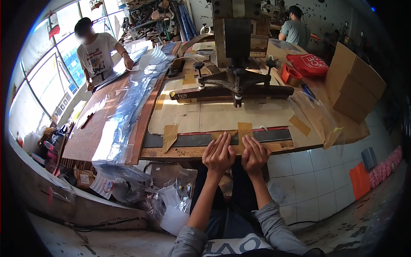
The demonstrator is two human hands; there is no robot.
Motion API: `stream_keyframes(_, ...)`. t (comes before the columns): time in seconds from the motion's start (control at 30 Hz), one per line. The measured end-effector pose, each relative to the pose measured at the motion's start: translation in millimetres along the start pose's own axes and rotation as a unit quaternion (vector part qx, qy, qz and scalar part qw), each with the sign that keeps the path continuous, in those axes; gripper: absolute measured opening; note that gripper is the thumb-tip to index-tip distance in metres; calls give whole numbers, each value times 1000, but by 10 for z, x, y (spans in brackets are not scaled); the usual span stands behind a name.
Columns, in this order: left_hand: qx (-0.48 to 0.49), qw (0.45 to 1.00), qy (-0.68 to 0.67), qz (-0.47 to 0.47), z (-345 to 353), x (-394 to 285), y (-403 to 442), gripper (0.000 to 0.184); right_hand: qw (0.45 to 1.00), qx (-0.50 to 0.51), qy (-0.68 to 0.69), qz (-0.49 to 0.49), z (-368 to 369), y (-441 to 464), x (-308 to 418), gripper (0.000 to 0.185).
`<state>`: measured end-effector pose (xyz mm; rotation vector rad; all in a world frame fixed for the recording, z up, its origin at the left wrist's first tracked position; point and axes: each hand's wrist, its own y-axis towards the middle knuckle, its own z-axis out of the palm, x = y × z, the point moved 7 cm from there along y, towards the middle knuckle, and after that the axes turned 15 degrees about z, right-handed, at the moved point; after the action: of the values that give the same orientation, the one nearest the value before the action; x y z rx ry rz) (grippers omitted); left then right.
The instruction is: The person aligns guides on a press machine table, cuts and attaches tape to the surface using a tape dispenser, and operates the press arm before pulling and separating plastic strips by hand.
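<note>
My left hand (218, 155) and my right hand (254, 156) rest side by side at the near edge of the worktable. Their fingers are stretched forward over a dark strip (192, 139) along the front, and neither hand visibly holds anything. Brown tape (245, 129) lies just beyond the right fingertips. Another piece of brown tape (170, 136) sticks down to the left. Past the fingers spreads a cream sheet (201, 116) with a red line at its near edge. Over it hangs the dark metal bar (274, 91) of a press (238, 38). What lies beneath my fingertips is partly hidden.
Clear plastic film (135, 100) covers part of the brown table at left, where a person (96, 55) handles sheets. To the right are a tape roll (291, 75), a red bag (307, 64) and a cardboard box (355, 81). Another person (295, 28) stands farther back.
</note>
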<state>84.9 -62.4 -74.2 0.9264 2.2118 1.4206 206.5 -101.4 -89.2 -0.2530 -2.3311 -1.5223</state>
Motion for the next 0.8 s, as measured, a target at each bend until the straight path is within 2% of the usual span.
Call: stream_keyframes(0.8,-10,1000,24,12,-7,-10,1,29,1000,-2,5,4,-28,17,20,32)
